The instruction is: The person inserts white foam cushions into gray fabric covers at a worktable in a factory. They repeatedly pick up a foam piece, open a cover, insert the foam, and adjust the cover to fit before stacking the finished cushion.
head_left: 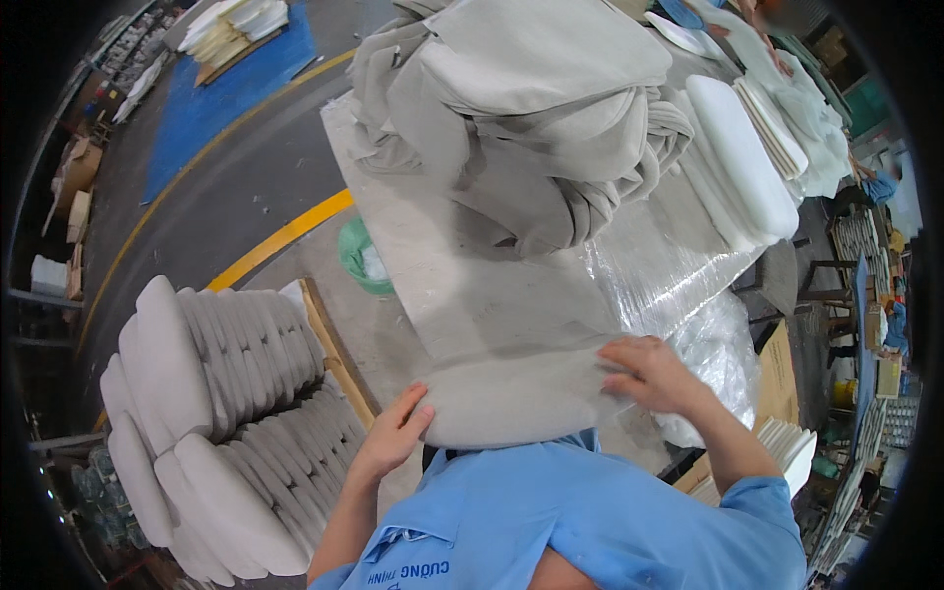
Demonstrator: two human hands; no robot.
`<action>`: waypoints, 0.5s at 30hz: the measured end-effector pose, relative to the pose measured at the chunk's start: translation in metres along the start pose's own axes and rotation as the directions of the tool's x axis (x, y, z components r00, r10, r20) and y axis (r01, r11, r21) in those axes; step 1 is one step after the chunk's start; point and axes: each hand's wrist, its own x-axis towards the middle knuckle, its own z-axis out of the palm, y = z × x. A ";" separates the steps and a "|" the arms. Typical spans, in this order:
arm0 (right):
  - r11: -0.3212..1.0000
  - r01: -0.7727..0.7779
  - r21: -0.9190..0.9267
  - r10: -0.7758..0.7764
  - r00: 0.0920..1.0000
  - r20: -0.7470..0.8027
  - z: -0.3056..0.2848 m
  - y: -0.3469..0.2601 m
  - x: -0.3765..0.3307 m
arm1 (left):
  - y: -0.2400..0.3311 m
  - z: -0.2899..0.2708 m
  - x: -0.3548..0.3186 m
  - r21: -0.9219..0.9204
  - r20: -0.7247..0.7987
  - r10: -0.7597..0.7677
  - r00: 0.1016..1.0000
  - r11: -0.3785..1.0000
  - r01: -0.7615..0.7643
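A grey fabric-covered cushion [516,398] lies across the near edge of the table, right against my body. At its left end my left hand [395,433] grips the side, thumb and fingers closed in on the edge. My right hand [644,374] holds the opposite end, its fingers bent over the upper corner. The underside of the cushion is hidden. Beyond it, a large heap of loose grey fabric covers [541,59] is piled on the table [462,295].
Stacked grey cushions [265,364] stand at left beside a wooden board [336,349]. A green bin [366,258] is by the table's left edge. White foam pads [742,157] and clear plastic wrap [713,359] lie at right. Another person's hand [782,64] shows at far right.
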 end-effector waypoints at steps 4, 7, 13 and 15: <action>0.977 -0.207 -0.059 0.208 0.978 0.014 0.026 0.056 -0.012 | 0.003 0.011 0.019 0.358 0.031 -0.017 0.999 0.934 0.005; 0.986 -0.163 -0.034 0.165 0.983 0.077 0.037 0.077 0.007 | -0.004 0.019 0.029 0.399 0.035 -0.033 0.999 0.917 0.016; 0.905 -0.416 -0.087 0.422 0.905 0.056 0.052 0.076 0.075 | -0.016 0.013 0.053 0.474 0.026 -0.130 0.991 0.875 0.103; 0.905 -0.379 -0.192 0.392 0.919 0.035 0.056 0.071 0.089 | -0.003 0.012 0.059 0.548 -0.012 -0.174 0.985 0.823 0.152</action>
